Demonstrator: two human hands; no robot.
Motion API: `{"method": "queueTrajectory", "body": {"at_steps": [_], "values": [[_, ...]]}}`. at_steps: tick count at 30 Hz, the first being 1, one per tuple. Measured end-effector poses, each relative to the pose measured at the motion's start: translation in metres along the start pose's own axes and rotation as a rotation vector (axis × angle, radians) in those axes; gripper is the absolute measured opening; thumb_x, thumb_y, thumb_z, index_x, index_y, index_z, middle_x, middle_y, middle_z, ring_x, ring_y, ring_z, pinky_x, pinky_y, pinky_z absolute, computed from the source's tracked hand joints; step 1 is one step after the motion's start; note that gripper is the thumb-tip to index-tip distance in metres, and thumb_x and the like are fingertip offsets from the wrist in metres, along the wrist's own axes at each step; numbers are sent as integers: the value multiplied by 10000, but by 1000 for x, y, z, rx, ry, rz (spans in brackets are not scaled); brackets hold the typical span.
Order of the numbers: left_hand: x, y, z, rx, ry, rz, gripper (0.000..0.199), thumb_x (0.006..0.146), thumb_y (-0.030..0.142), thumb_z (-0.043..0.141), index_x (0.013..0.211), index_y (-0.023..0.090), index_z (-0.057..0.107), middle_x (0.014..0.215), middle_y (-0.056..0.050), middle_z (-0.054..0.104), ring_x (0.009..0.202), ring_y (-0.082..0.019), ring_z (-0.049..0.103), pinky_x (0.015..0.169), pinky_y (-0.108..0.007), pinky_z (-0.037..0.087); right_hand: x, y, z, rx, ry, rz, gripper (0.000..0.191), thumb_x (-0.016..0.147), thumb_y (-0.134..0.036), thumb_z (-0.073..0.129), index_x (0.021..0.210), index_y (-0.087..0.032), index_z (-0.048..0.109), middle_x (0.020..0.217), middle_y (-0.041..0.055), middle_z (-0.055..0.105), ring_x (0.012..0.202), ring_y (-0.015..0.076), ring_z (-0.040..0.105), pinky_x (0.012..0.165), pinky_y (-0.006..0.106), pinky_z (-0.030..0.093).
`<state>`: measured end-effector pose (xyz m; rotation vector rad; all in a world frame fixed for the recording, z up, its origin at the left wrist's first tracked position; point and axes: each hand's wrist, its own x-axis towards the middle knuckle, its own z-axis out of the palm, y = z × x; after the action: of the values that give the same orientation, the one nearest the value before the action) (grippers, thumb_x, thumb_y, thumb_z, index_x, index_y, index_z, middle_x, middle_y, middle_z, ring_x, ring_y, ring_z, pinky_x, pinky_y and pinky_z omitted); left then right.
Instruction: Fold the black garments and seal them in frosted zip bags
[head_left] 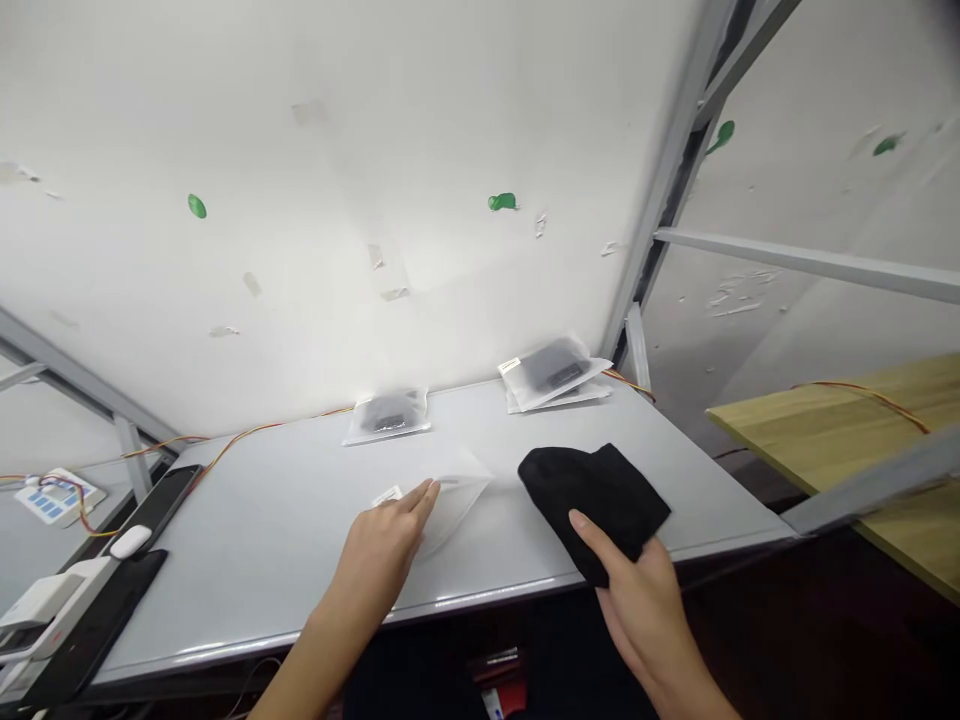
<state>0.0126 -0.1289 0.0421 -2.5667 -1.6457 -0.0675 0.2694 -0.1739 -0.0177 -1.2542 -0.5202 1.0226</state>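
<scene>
**Your hands on a black cloth and a clear bag**

Your right hand [646, 615] grips the black cloth [596, 505] at its near edge, thumb on top. Your left hand [379, 555] lies open, its fingertips [427, 492] touching the flat clear bag [457, 505] on the white table [255, 590]. Farther along the table lie two sealed bags [388, 415] [555, 375] holding dark items. Near the table's left end sit a black phone [154, 510] and a white mouse [130, 542].

Plastic bags [388, 416] behind the cloth [592, 505]
</scene>
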Motion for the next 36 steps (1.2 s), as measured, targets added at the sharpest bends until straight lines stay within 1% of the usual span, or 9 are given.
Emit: {"method": "queueTrajectory", "body": {"at_steps": [2, 3, 6, 9, 14, 19, 26, 32, 36], "values": [[2, 3, 2, -38, 50, 36, 782, 769, -35, 527, 1469, 310, 576, 1457, -43, 669, 1088, -275, 763, 760, -333, 620, -7, 2, 7, -193, 62, -339, 527, 846, -378, 829, 1322, -186, 715, 1271, 128, 768, 1271, 367, 683, 1143, 536, 534], [4, 5, 1, -74, 68, 57, 797, 757, -32, 527, 1475, 310, 571, 1454, -40, 671, 1116, -269, 756, 782, -332, 626, -9, 3, 12, -268, -8, -558, 440, 909, -329, 765, 1326, -197, 715, 1304, 124, 754, 1286, 356, 676, 1136, 531, 542], [9, 14, -5, -227, 102, 136, 646, 792, 30, 556, 1381, 279, 647, 1329, -49, 745, 1089, -247, 762, 832, -324, 635, -8, 11, 32, -429, -463, -1202, 432, 1052, -155, 466, 1453, -190, 623, 1417, 117, 692, 1360, 294, 627, 1121, 488, 568], [14, 15, -7, -308, 145, 225, 469, 831, 136, 600, 1282, 223, 696, 1220, -82, 778, 1154, -282, 739, 1000, -399, 606, 4, 22, 53, -616, -636, -1490, 498, 1053, -60, 356, 1523, -76, 520, 1414, 183, 682, 1424, 270, 564, 1148, 458, 549], [15, -4, 18, -275, 113, 215, 632, 738, 153, 651, 1369, 182, 652, 1374, -136, 709, 1438, -399, 531, 1157, -589, 490, 31, 41, 70, -772, -681, -1561, 483, 1014, -37, 412, 1474, -55, 557, 1370, 191, 706, 1366, 276, 615, 1140, 485, 549], [9, -18, 39, -305, 150, 160, 947, 671, 59, 572, 1593, 221, 427, 1533, -92, 597, 1538, -358, 399, 1200, -605, 440, 40, 55, 74, -931, -762, -1501, 479, 947, -2, 479, 1390, -95, 637, 1265, 167, 749, 1194, 268, 701, 1001, 410, 633], [12, -9, 31, -210, 162, 235, 1043, 580, 67, 539, 1606, 202, 409, 1600, -79, 517, 1562, -370, 347, 1245, -658, 346, 28, 68, 98, -1319, -561, -1325, 518, 878, 15, 528, 1363, -120, 647, 1225, 157, 754, 1106, 316, 718, 599, 330, 653], [9, -19, 31, -150, 185, 202, 993, 655, 38, 535, 1618, 236, 387, 1611, -59, 502, 1550, -356, 376, 1222, -635, 397, 30, 66, 116, -1409, -568, -1261, 430, 883, -19, 594, 1295, -94, 694, 1056, 163, 771, 984, 311, 733, 892, 456, 651], [6, -15, 39, -148, 223, 229, 1063, 630, 2, 501, 1648, 250, 328, 1631, -41, 472, 1539, -337, 402, 1197, -589, 458, 32, 67, 119, -1423, -630, -1225, 492, 903, -72, 623, 1394, -67, 635, 1247, 242, 729, 1142, 374, 702, 946, 540, 622]]}}
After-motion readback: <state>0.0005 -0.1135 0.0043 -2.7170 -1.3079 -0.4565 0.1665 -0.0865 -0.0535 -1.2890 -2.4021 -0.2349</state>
